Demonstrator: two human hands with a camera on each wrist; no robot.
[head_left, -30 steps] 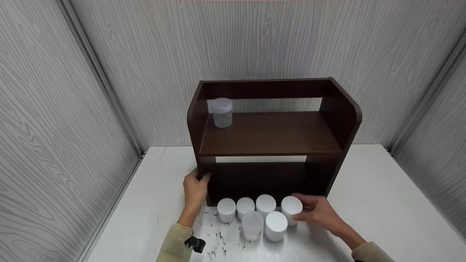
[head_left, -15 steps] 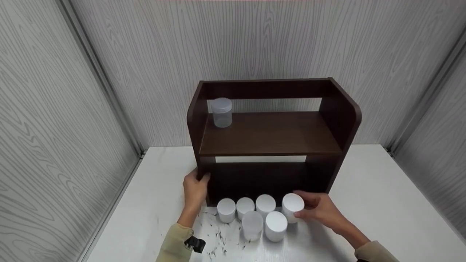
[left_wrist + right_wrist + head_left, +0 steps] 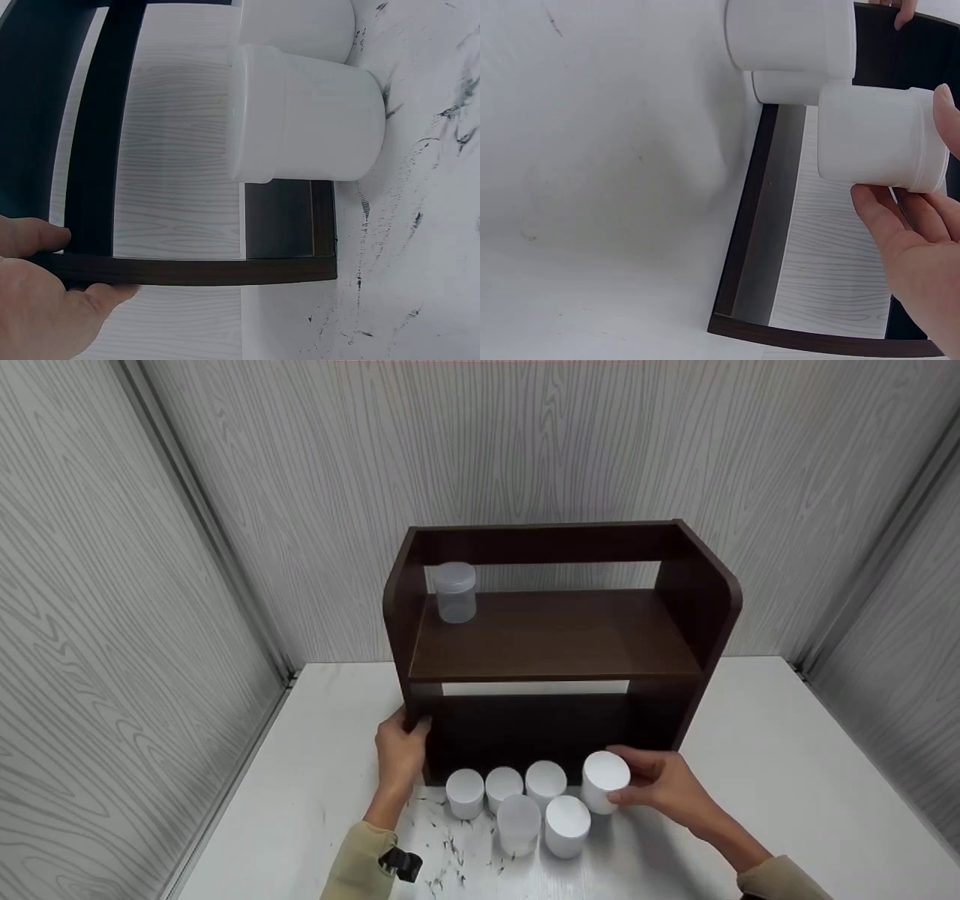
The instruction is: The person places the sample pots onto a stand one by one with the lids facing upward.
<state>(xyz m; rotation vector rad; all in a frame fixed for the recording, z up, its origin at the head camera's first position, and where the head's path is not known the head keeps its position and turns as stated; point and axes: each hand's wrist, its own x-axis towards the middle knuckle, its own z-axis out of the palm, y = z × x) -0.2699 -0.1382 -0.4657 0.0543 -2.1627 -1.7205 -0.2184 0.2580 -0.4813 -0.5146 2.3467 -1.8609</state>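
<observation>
With thumb and fingers my right hand (image 3: 670,793) holds a white lidded jar (image 3: 604,781) near its lid. In the right wrist view that jar (image 3: 870,135) hangs above the table, its lid towards the hand. My left hand (image 3: 400,751) grips the left side panel of a dark brown two-tier shelf (image 3: 555,637); the left wrist view shows the thumb on one face of the panel (image 3: 202,271) and fingers on the other. Several white jars (image 3: 568,826) stand in front of the shelf, among them a translucent jar (image 3: 518,825).
A clear lidded jar (image 3: 455,594) stands at the left end of the upper tier. Dark scuff marks (image 3: 454,847) lie on the white table (image 3: 795,780). Grey wood-patterned panels (image 3: 525,450) enclose the back and sides.
My right hand has raised the white jar off the table and moved it slightly right and towards the shelf. My left hand has stayed on the side panel.
</observation>
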